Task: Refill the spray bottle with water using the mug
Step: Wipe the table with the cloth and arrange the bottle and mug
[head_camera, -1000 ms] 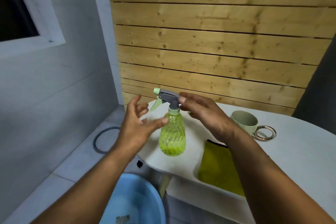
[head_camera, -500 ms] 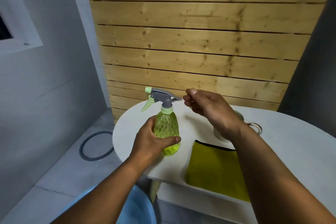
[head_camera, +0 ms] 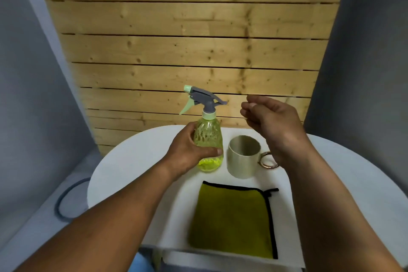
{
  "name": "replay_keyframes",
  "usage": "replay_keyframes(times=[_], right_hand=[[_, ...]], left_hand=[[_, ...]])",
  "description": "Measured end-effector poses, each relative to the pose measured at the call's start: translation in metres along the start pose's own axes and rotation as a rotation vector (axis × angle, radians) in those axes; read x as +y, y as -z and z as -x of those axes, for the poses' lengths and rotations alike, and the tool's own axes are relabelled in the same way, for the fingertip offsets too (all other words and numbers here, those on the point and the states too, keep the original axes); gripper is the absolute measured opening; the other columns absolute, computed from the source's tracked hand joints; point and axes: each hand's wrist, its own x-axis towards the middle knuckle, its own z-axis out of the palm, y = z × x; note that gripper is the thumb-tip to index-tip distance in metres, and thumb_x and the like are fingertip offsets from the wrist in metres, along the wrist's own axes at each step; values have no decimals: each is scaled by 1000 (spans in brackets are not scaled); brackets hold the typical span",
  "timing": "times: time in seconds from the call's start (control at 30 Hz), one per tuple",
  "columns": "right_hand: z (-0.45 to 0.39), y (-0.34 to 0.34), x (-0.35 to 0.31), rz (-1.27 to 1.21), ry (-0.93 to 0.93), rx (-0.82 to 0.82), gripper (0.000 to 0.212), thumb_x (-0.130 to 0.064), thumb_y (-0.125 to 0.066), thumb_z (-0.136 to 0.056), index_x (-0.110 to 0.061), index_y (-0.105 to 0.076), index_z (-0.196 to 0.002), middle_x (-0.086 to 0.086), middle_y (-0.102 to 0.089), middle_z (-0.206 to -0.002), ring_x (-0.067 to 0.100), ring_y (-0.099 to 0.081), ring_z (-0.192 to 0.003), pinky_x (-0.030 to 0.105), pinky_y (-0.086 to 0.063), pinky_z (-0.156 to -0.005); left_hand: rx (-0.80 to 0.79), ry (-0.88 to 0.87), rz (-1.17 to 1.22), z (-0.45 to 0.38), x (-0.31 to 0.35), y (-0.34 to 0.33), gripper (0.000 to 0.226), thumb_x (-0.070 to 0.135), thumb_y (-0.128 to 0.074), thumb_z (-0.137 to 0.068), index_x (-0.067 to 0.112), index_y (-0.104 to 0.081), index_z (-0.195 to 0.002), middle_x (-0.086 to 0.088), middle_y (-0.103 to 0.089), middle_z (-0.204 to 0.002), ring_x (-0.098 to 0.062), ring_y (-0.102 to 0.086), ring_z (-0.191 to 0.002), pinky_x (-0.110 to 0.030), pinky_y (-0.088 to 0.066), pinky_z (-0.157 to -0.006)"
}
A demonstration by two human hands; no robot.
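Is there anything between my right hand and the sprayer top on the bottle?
Nothing visible. The right hand hovers in open air beside the sprayer top; the left hand grips the bottle lower down.

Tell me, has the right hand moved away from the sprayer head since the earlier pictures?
Yes. The right hand now hovers clear to the right of the sprayer head, above the mug.

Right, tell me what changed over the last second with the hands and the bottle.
The left hand, open beside the spray bottle a second ago, has closed around its body and grips it. The right hand has drawn back from the grey trigger head to the right, holding nothing, above the mug. Bottle, mug and green cloth stay on the white table.
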Motion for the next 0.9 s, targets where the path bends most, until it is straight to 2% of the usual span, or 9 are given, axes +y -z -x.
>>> replay_keyframes(times=[0.2,0.53,0.6,0.67,0.73,0.8,0.83,0.9], right_hand=[[-6,3,8,-6,-26,6,24,-12,-63,-93,-14,-70,-115,4,-76,-100,16,-72,-98,31,-55,-94],[-6,-5,15,75,-14,-39,25,-15,-64,-92,-16,-70,-116,3,-76,-100,16,-71,-98,37,-54,-97],[-2,-6,16,127,19,-39,25,-16,-64,-92,-17,-71,-116,1,-76,-100,13,-71,-96,36,-54,-96],[7,-7,22,190,62,-68,21,-18,-64,-92,-18,-73,-111,-1,-76,-96,11,-72,-91,36,-57,-90],[19,-8,34,323,129,-162,14,-20,-64,-92,-20,-76,-100,-5,-76,-85,7,-71,-79,30,-58,-77],[36,-9,50,643,183,-361,16,-20,-61,-92,-19,-75,-85,-7,-72,-75,1,-61,-59,21,-47,-57],[45,-12,59,851,270,-472,21,-20,-58,-93,-18,-74,-80,-5,-69,-73,3,-58,-57,21,-42,-56],[56,-12,85,1200,537,-669,28,-22,-49,-93,-17,-74,-80,2,-68,-77,15,-60,-63,26,-43,-57]], left_hand=[[-38,40,13,-5,-17,-8,72,12,-95,-65,21,-59,-126,0,-73,-116,-18,-72,-105,-36,-60,-92],[-94,47,-5,-11,-20,-11,75,18,-96,-65,26,-58,-129,5,-72,-119,-14,-71,-108,-43,-57,-100],[-154,60,-22,-9,-19,-5,88,28,-98,-61,30,-53,-137,8,-69,-127,-12,-67,-116,-44,-54,-104],[-213,114,-45,-5,-16,9,108,38,-97,-61,35,-37,-151,16,-54,-143,-7,-53,-132,-41,-45,-113],[-193,186,-107,4,-12,35,104,39,-89,-73,35,-27,-157,14,-44,-141,-7,-44,-134,-33,-38,-111],[-130,231,-157,15,-12,66,80,32,-78,-87,32,-35,-155,7,-50,-143,-13,-52,-131,-30,-39,-103],[-80,235,-178,23,-14,82,69,28,-73,-92,31,-40,-152,3,-54,-143,-16,-56,-128,-29,-41,-99],[16,218,-211,35,-20,107,53,18,-62,-99,26,-46,-149,-3,-57,-143,-17,-57,-124,-29,-42,-93]])
